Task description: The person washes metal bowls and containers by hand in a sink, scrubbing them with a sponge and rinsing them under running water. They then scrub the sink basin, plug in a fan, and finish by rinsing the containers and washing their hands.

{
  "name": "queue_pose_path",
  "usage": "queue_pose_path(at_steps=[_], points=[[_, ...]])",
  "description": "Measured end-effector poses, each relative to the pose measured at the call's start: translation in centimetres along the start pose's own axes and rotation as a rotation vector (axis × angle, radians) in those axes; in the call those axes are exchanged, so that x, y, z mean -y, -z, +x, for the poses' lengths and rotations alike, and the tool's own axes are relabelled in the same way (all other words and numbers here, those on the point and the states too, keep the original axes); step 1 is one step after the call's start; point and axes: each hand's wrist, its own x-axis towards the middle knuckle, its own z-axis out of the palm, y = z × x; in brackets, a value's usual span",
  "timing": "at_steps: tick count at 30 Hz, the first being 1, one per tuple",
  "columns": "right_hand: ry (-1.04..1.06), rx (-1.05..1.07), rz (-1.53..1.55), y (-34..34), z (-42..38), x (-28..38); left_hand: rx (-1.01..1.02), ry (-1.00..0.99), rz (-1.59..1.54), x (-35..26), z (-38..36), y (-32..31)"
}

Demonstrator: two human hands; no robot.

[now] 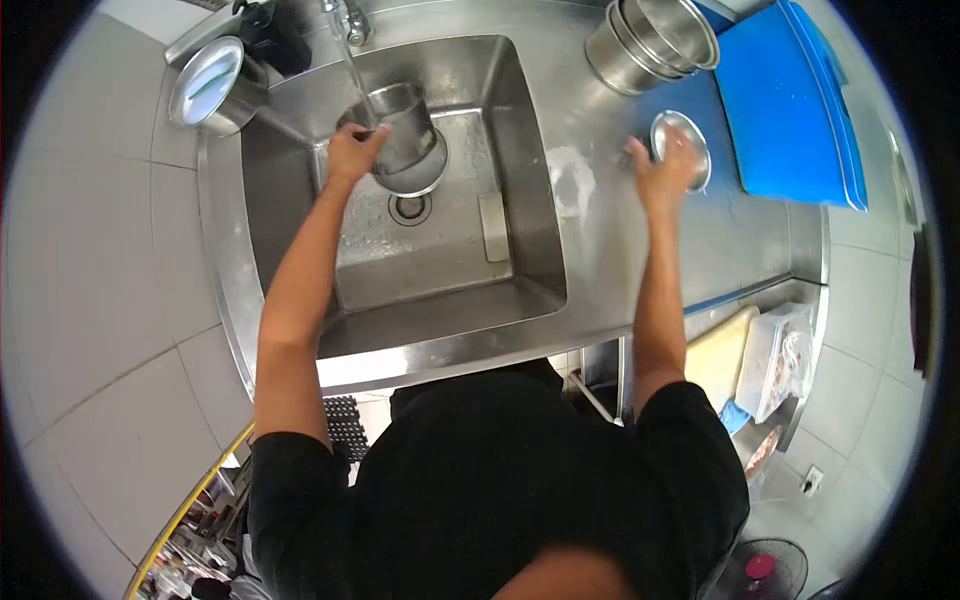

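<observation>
In the sink [420, 290], my left hand [355, 157] grips the rim of a steel pot [403, 130], its fingers closed on the edge. Water runs from the tap [350, 22] down to the pot. Under the pot a second round steel vessel [425, 178] partly shows above the drain [410, 209]. Over the counter to the right, my right hand [662, 180] has its thumb apart and its fingers stretched across a small steel bowl [700, 172]. The fingertips overlap the inside of that bowl and look slightly blurred.
Nested steel pots [625, 60] stand at the back right, beside a blue box [790, 110]. A steel container [235, 100] and a black jug [275, 40] sit back left. A pale bar [494, 227] lies in the sink. A clear plastic tub [778, 360] is on a lower shelf.
</observation>
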Motion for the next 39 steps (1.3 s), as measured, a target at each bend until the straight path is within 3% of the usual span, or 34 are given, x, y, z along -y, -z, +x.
queue_pose_path(at_steps=[3, 5, 7, 9, 11, 13, 16, 19, 22, 25, 27, 29, 31, 34, 37, 38, 39], points=[[-0.049, 0.077, -0.169, 1.1, -2.6, -5.4, 0.014, 0.031, -0.097, 0.6, -1.7, -2.0], [-0.177, 0.267, 0.058, 0.1, -4.3, -8.2, -0.073, -0.057, -0.036, 1.8, -1.9, -4.2], [-0.126, 0.315, 0.080, -1.8, -5.8, -9.2, -0.051, -0.040, -0.147, 1.7, -2.9, -4.6], [-0.107, 0.159, 0.095, -1.7, -5.7, -5.9, -0.014, -0.071, -0.141, 3.9, -2.7, -6.2], [-0.051, 0.070, 0.185, -1.5, -5.0, -2.0, 0.025, -0.079, -0.146, 1.2, -3.8, -4.3], [-0.138, 0.118, 0.391, -1.1, -3.2, 3.3, -0.005, -0.103, -0.093, 3.4, -3.3, -5.7], [0.075, 0.074, 0.523, -1.7, 0.1, 9.7, 0.025, -0.124, -0.051, 2.9, -3.9, -4.9], [0.185, 0.194, 0.799, -3.2, 3.3, 15.4, 0.113, -0.182, -0.142, 4.0, -4.4, -4.7], [0.058, 0.440, 0.951, -5.5, 7.0, 21.4, 0.149, -0.091, -0.045, 5.9, -4.3, -5.4], [-0.006, 0.847, 0.961, -8.5, 10.2, 26.4, 0.150, 0.022, 0.012, 3.4, -5.3, -3.4], [0.126, 0.826, 1.040, -11.6, 11.0, 29.0, 0.060, 0.021, -0.019, 3.4, -5.5, -2.8], [0.038, 1.125, 0.970, -12.9, 12.0, 31.3, -0.025, 0.007, -0.049, 3.4, -4.9, -2.1], [0.114, 1.157, 0.965, -15.4, 12.3, 32.6, -0.262, 0.027, -0.281, 2.3, -4.1, 0.4], [0.318, 1.326, 0.657, -16.9, 12.6, 33.8, -0.382, 0.041, -0.350, -0.7, -2.5, 3.6], [0.299, 1.187, 0.675, -16.2, 11.6, 33.3, -0.389, -0.071, -0.385, -3.5, -0.6, 3.9], [0.396, 0.967, 0.596, -16.3, 10.8, 32.9, -0.353, -0.157, -0.398, -4.3, -0.1, 3.5], [0.397, 0.966, 0.590, -15.5, 10.6, 32.7, -0.353, -0.157, -0.404, -4.8, 0.3, 2.7]])
